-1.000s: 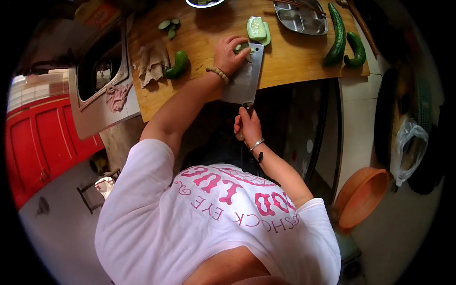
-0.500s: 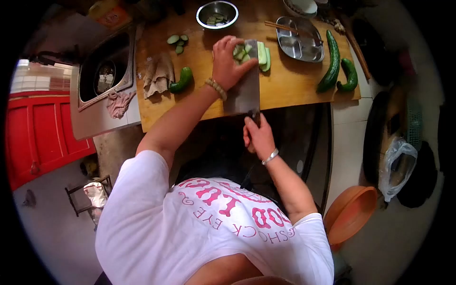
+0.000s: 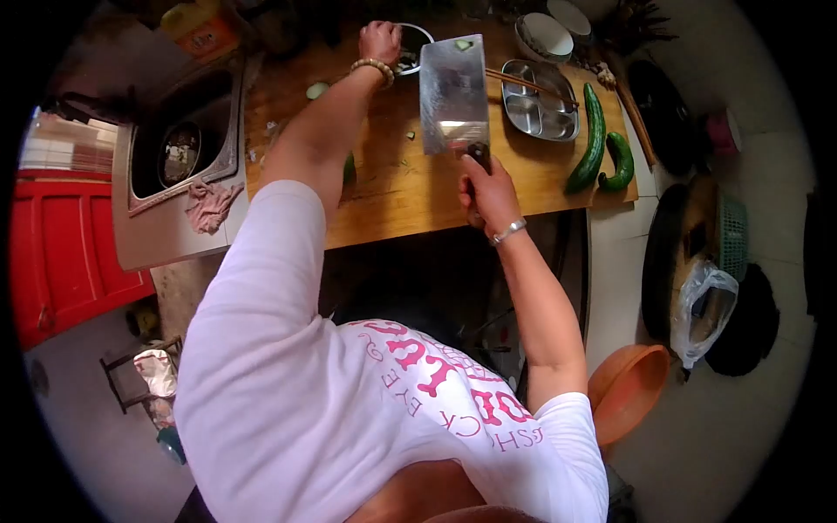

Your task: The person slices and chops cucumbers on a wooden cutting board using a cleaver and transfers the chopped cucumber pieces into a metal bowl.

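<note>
Left hand: seen in the head view at the rim of the metal bowl, fingers bent downward; whether anything is pinched cannot be told
Right hand: closed round the handle of the cleaver, by which the broad blade is apparently kept controlled beside the bowl
Green piece: carried near the blade's far end, probably held there by wetness
Whole cucumbers: laid on the worktop beyond the divided tray, seemingly kept out of the blade's way
Chopsticks: rested across the tray, presumably within reach
</note>
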Available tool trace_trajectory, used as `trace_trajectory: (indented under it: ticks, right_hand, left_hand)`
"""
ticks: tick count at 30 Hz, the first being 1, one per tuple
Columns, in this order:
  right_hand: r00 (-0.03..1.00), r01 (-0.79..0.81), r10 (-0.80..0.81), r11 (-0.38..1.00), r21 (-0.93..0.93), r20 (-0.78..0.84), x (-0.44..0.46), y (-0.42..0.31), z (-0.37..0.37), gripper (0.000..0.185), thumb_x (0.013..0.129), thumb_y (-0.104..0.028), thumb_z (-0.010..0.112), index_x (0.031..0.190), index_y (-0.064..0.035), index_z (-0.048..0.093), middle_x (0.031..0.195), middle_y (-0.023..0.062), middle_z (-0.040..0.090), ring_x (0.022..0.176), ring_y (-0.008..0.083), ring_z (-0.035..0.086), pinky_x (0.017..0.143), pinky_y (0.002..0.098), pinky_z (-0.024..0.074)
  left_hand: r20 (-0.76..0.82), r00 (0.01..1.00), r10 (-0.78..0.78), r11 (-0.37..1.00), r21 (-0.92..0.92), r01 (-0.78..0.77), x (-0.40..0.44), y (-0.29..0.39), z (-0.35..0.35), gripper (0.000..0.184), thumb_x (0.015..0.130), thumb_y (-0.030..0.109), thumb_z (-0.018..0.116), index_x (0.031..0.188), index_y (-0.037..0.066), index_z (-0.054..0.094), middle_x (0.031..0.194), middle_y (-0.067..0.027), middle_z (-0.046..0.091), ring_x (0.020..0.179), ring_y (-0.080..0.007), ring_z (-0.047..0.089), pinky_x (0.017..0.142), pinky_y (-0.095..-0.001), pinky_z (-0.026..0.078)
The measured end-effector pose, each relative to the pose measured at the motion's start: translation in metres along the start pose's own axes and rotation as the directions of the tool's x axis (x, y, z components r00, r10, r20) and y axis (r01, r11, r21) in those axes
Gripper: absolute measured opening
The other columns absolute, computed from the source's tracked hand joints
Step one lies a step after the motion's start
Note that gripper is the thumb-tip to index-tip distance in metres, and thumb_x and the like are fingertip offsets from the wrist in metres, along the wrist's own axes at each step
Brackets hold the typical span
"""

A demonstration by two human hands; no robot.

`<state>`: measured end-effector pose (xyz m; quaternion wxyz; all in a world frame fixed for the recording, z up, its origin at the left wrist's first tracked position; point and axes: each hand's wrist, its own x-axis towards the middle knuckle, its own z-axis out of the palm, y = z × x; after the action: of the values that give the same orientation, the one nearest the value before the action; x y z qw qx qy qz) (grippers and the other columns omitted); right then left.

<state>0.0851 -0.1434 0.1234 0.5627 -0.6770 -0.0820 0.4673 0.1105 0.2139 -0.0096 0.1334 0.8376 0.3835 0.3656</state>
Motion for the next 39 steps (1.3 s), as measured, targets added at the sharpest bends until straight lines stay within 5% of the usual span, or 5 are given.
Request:
trace_trajectory:
  ticks: [8, 13, 18, 27, 39]
  right_hand:
    - [1.000, -0.013, 0.013, 0.999, 0.032, -0.003, -0.005, 0.013, -0.020, 0.023, 0.096, -0.026, 0.060, 0.093, -0.0058, 0.050, 0.065, 0.0019, 0.053, 0.046, 0.0110, 0.049, 0.041, 0.0287, 0.0403]
    - [0.996, 0.048, -0.043, 0.997, -0.056, 0.073, 0.017, -0.004, 0.002, 0.024, 0.094, -0.027, 0.061, 0.089, -0.0059, 0.050, 0.064, 0.0030, 0.054, 0.047, 0.0122, 0.051, 0.042, 0.0292, 0.0416]
    - [0.995, 0.037, -0.034, 0.999, -0.033, 0.091, 0.009, 0.000, 0.000, 0.024, 0.095, -0.027, 0.060, 0.088, -0.0064, 0.050, 0.064, 0.0030, 0.055, 0.047, 0.0115, 0.051, 0.040, 0.0285, 0.0387]
    - [0.983, -0.175, 0.182, 0.970, -0.170, 0.027, -0.060, 0.071, -0.074, 0.023, 0.095, -0.028, 0.061, 0.091, -0.0081, 0.051, 0.061, 0.0010, 0.054, 0.042, 0.0101, 0.047, 0.036, 0.0265, 0.0339]
    - [0.953, -0.290, 0.285, 0.957, 0.030, 0.104, -0.069, 0.142, -0.075, 0.021, 0.096, -0.027, 0.060, 0.095, -0.0091, 0.050, 0.065, 0.0017, 0.053, 0.046, 0.0107, 0.049, 0.043, 0.0269, 0.0406]
  left_hand:
    - [0.083, 0.970, -0.229, 0.858, -0.454, 0.242, 0.015, 0.012, -0.026, 0.029, 0.093, 0.031, 0.059, 0.103, 0.008, 0.071, 0.095, -0.0130, 0.072, 0.088, -0.0299, 0.069, 0.080, -0.0405, 0.053]
    - [-0.045, 0.813, 0.581, 0.791, -0.204, -0.577, -0.009, 0.083, -0.058, 0.030, 0.091, 0.032, 0.062, 0.113, 0.014, 0.068, 0.123, -0.0092, 0.061, 0.120, -0.0300, 0.052, 0.103, -0.0448, 0.038]
    - [0.096, 0.979, 0.182, 0.937, 0.286, -0.202, 0.008, 0.014, -0.020, 0.023, 0.089, 0.023, 0.059, 0.109, 0.021, 0.071, 0.121, -0.0076, 0.063, 0.116, -0.0322, 0.054, 0.100, -0.0459, 0.043]
    - [0.298, 0.927, -0.228, 0.971, 0.140, 0.193, -0.042, -0.024, -0.082, 0.020, 0.088, 0.017, 0.059, 0.099, 0.004, 0.069, 0.104, -0.0170, 0.066, 0.106, -0.0374, 0.060, 0.091, -0.0465, 0.049]
    - [0.587, 0.789, 0.184, 0.969, 0.027, -0.246, -0.127, 0.008, -0.084, 0.015, 0.088, 0.007, 0.057, 0.100, 0.005, 0.065, 0.106, -0.0169, 0.058, 0.105, -0.0377, 0.053, 0.089, -0.0443, 0.046]
